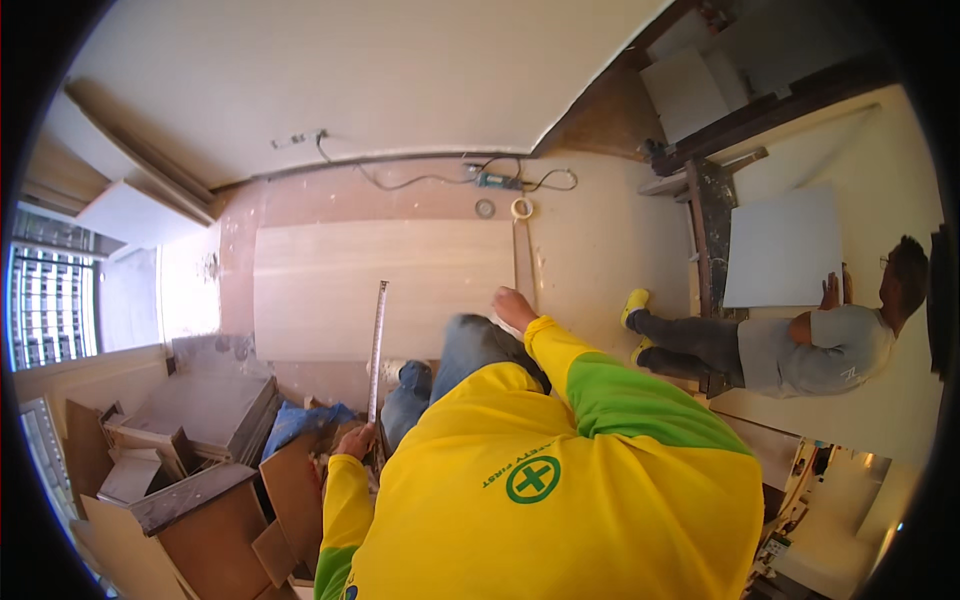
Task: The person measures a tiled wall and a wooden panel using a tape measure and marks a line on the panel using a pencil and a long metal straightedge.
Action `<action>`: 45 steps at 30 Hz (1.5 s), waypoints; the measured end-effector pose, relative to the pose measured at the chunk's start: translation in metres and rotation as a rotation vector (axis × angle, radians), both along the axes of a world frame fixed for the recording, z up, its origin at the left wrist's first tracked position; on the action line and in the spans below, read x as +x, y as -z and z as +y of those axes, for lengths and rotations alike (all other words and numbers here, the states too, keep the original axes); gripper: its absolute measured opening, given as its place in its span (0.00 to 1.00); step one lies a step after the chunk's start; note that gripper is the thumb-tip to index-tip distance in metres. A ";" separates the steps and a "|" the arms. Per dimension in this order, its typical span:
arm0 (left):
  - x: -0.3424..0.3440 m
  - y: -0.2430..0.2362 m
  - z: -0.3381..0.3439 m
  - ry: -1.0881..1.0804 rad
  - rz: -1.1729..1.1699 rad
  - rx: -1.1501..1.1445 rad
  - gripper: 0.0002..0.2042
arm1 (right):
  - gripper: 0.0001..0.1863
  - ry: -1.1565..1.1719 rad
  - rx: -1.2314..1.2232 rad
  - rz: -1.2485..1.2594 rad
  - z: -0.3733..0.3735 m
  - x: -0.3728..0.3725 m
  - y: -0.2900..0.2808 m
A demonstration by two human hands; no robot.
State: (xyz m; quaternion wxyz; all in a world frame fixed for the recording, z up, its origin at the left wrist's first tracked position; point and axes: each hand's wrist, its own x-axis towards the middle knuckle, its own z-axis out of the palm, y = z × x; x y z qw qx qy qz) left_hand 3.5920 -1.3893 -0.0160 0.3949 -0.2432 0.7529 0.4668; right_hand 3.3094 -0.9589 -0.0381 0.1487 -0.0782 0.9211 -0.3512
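In the head view, I am seeing my left hand point(356, 440) clenching around the near end of a long metal ruler point(376, 350), which is stretching away from it across the pale wooden board point(385, 290) lying flat on the floor; held that way, I judge, it is giving a straight edge over the panel. My right hand point(512, 307) is resting at the board's right edge, seemingly steadying it; I cannot tell whether its fingers are closed. A co-worker point(800, 345) is holding a white panel point(782, 248) well apart.
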 end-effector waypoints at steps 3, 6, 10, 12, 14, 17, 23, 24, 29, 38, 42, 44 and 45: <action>-0.012 -0.016 0.058 -0.087 0.052 0.038 0.23 | 0.18 0.066 -0.420 -0.570 0.010 -0.028 -0.038; -0.041 -0.011 0.130 -0.188 0.106 0.139 0.22 | 0.25 -0.041 -0.367 -0.676 0.024 -0.037 -0.084; -0.093 0.020 0.254 0.061 0.291 0.098 0.21 | 0.24 -0.021 -0.506 -0.636 0.127 -0.027 -0.117; -0.122 0.022 0.315 0.095 0.356 0.120 0.22 | 0.23 0.118 -0.571 -0.663 0.190 -0.024 -0.121; -0.162 0.011 0.385 0.435 0.329 -0.061 0.22 | 0.21 0.219 -0.729 -0.586 0.264 -0.017 -0.127; -0.212 -0.037 0.472 0.572 0.340 0.041 0.23 | 0.20 0.395 -0.800 -0.479 0.375 -0.012 -0.146; -0.296 -0.093 0.591 0.949 0.406 -0.080 0.23 | 0.21 0.697 -0.749 -0.246 0.506 -0.030 -0.179; -0.306 -0.098 0.600 0.936 0.370 -0.192 0.22 | 0.21 0.704 -0.754 -0.238 0.523 -0.038 -0.182; -0.347 -0.119 0.614 0.689 0.200 -0.080 0.23 | 0.20 0.967 -0.827 -0.027 0.628 -0.092 -0.200; -0.542 -0.075 0.746 0.895 0.558 0.018 0.18 | 0.24 0.801 -0.666 -0.269 0.648 -0.238 -0.162; -0.648 -0.080 0.859 1.004 0.755 0.137 0.19 | 0.28 0.596 -0.690 -0.447 0.656 -0.280 -0.169; -0.691 -0.102 0.923 1.128 1.051 0.238 0.26 | 0.28 0.595 -0.718 -0.472 0.685 -0.288 -0.181; -0.705 -0.113 0.953 0.901 0.530 0.235 0.29 | 0.29 0.603 -0.681 -0.466 0.707 -0.290 -0.187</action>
